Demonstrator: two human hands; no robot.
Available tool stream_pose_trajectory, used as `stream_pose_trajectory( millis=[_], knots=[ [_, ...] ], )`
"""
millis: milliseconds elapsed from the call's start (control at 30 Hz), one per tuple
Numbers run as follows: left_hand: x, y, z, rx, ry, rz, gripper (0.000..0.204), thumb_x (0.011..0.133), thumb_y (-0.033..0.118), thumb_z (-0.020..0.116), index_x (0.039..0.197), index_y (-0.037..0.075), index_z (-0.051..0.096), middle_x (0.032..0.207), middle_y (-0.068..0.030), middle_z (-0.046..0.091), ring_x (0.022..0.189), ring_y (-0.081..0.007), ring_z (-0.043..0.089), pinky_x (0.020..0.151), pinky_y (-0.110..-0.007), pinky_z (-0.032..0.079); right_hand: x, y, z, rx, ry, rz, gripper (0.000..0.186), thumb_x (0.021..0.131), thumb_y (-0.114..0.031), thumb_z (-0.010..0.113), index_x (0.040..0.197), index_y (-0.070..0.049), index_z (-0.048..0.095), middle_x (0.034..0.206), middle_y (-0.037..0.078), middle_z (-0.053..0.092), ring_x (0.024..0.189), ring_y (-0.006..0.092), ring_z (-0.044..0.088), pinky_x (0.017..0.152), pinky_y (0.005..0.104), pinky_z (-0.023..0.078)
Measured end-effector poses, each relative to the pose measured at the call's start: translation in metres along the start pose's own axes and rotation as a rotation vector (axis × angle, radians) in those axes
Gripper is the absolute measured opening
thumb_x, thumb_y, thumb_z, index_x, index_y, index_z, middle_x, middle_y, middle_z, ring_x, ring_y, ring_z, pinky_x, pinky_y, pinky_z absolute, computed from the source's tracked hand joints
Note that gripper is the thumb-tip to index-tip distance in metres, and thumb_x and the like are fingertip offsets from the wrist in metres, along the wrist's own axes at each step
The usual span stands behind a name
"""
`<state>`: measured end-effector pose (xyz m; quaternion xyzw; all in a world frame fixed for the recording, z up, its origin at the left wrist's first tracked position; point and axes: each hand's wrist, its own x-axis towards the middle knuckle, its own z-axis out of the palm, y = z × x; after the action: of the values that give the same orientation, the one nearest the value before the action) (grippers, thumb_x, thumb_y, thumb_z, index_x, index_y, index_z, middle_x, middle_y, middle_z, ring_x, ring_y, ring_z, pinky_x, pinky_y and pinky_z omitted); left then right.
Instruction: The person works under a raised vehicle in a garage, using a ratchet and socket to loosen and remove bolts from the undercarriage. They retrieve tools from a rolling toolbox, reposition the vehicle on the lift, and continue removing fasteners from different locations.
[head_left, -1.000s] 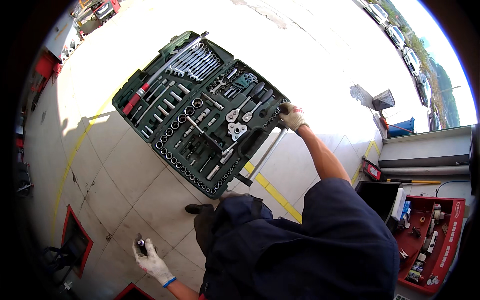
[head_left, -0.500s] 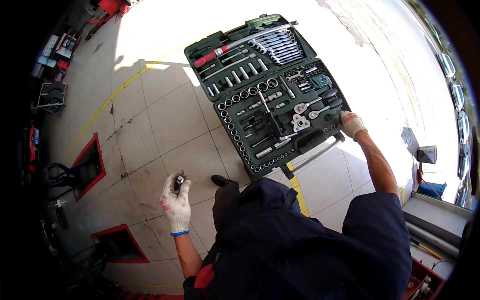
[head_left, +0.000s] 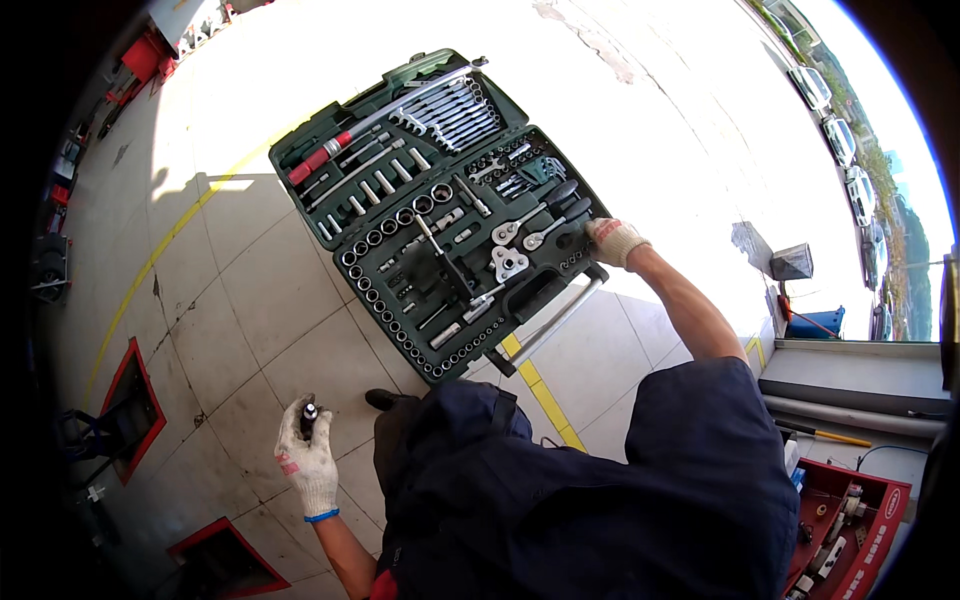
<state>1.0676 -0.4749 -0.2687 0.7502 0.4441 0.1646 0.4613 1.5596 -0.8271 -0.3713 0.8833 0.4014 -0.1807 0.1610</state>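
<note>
In my left hand [head_left: 308,465], gloved in white knit, is a small dark tool with a bright round metal end [head_left: 309,411], seen end-on; its full shape is hidden. My gloved right hand [head_left: 615,243] is closed on the right edge of an opened dark green tool case [head_left: 538,290]. Inside lie a row of sockets [head_left: 375,238], ratchets [head_left: 552,205], a sliding T-bar [head_left: 447,262], combination wrenches [head_left: 450,112] and a long wrench with a red grip [head_left: 322,158]. My left hand is apart from the case, at its lower left.
A silver bar handle [head_left: 560,325] juts out beneath the case's near edge. At the lower right stands a red tool tray [head_left: 870,540] with metal parts. Red-framed floor pits [head_left: 150,395] are on the left. A grey bin-like box [head_left: 792,262] and a blue container [head_left: 815,323] stand at the right.
The whole view has swung rightward, so the case and both hands appear farther left. The red tray shows more. Both hands keep their holds.
</note>
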Motion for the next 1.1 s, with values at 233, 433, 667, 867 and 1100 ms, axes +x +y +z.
stream_pose_trajectory(
  millis=[233,433,667,867,1100],
  knots=[
    [0.004,0.0,0.004,0.033,-0.068,-0.038,0.029,0.092,0.003,0.073,0.12,-0.003,0.067,0.106,-0.0074,0.071,0.098,-0.0158,0.067,0.091,-0.031,0.054,0.003,0.003,0.003,-0.064,-0.074,-0.022,0.039,0.081,-0.033,0.076,0.101,-0.001,0.064,0.096,0.018,0.07,0.093,0.0347,0.072,0.082,0.0423,0.059],
    [0.015,0.015,0.011,0.097,-0.115,0.03,0.032,0.092,0.004,0.072,0.123,-0.003,0.066,0.11,-0.0094,0.07,0.101,-0.0175,0.067,0.092,-0.032,0.054,-0.045,0.021,-0.042,0.924,0.297,0.342,0.039,0.084,-0.028,0.073,0.104,0.005,0.065,0.079,0.014,0.069,0.07,0.0213,0.07,0.062,0.0351,0.06],
    [0.034,0.088,0.067,0.152,-0.363,0.335,0.033,0.094,0.013,0.067,0.125,0.003,0.066,0.105,-0.0129,0.067,0.098,-0.0286,0.069,0.086,-0.038,0.055,-0.068,-0.184,-0.087,1.812,-0.147,-0.189,0.022,0.086,-0.012,0.064,0.1,0.005,0.059,0.078,0.01,0.068,0.064,0.017,0.07,0.061,0.0298,0.06],
    [0.045,0.103,0.069,0.278,-0.406,0.417,0.036,0.09,0.018,0.073,0.124,0.008,0.067,0.1,-0.0114,0.065,0.095,-0.0328,0.066,0.083,-0.043,0.053,-0.049,-0.244,-0.124,1.848,-0.328,-0.374,0.025,0.086,-0.009,0.065,0.105,0.005,0.057,0.083,0.01,0.068,0.067,0.0174,0.071,0.061,0.0303,0.061],
    [0.049,0.101,0.065,0.454,-0.339,0.508,0.04,0.087,0.019,0.077,0.124,0.011,0.068,0.1,-0.0076,0.065,0.095,-0.0294,0.066,0.081,-0.044,0.054,-0.028,-0.255,-0.122,1.872,-0.497,-0.494,0.023,0.091,-0.009,0.063,0.108,0.006,0.057,0.087,0.012,0.069,0.068,0.02,0.073,0.06,0.0313,0.062]
  ],
)
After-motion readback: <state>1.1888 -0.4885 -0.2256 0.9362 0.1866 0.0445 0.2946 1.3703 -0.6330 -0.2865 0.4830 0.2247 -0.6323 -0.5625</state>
